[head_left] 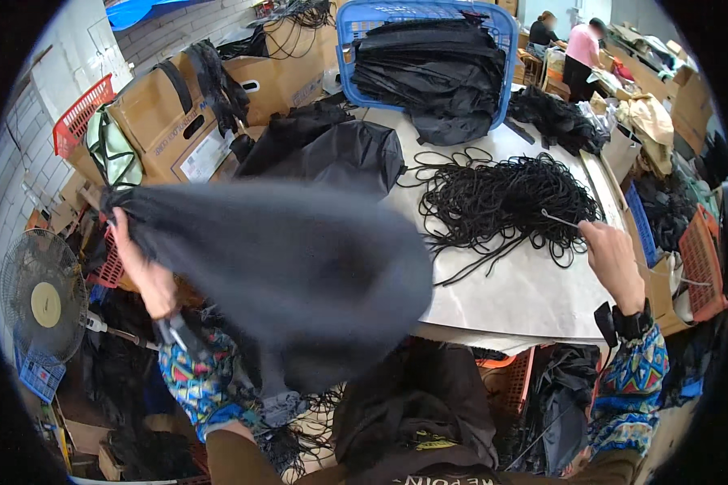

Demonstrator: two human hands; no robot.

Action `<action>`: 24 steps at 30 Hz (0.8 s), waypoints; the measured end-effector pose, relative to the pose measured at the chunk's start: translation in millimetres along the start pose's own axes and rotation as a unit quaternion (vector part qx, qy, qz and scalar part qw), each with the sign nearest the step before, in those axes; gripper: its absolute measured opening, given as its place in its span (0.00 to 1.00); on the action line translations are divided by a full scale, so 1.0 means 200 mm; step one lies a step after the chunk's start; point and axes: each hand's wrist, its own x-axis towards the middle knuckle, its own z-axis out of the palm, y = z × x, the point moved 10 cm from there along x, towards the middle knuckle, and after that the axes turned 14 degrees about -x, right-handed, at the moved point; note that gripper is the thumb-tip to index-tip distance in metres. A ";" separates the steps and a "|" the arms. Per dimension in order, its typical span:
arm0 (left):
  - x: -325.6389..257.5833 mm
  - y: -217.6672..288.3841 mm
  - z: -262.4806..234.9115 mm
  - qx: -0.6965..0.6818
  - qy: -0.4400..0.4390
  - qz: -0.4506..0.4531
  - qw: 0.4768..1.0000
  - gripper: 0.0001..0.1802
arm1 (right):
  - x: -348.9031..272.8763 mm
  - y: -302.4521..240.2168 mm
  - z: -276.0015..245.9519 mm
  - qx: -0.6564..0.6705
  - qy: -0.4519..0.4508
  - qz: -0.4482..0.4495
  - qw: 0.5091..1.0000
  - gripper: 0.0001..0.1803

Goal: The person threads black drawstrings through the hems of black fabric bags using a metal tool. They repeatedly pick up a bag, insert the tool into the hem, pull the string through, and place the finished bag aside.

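Note:
My left hand (pixel 144 271) is closed on the gathered end of a black fabric bag (pixel 299 267). Smeared by motion, the bag stretches out to the right, in front of the table's near left part. In my right hand (pixel 615 263) is a thin metal rod with a small hooked or looped tip (pixel 560 218). Its tip lies over the right part of a tangled heap of black cords (pixel 493 194), and the rod's other end sticks out to the right of the hand. Whether the tip touches the cords I cannot tell.
The pale table (pixel 510 307) carries a blue basket (pixel 344 65) of stacked black fabric at the back and more black bags (pixel 348 153) at left. Cardboard boxes (pixel 158 121) and a standing fan (pixel 44 303) are on the left. An orange crate (pixel 704 263) stands right; two people are far off.

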 end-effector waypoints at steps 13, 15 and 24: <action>-0.44 -1.37 -0.56 -0.183 0.296 -0.386 0.854 0.11 | 0.04 -0.54 0.04 0.190 -0.009 -0.101 0.977 0.07; -0.47 -1.36 -0.53 -0.188 0.265 -0.384 0.864 0.13 | 0.09 -0.70 0.04 0.194 0.007 -0.126 0.973 0.11; -0.72 -1.15 -0.11 -0.165 0.113 -0.409 0.890 0.18 | 0.47 -1.42 0.15 0.154 0.122 -0.152 0.969 0.22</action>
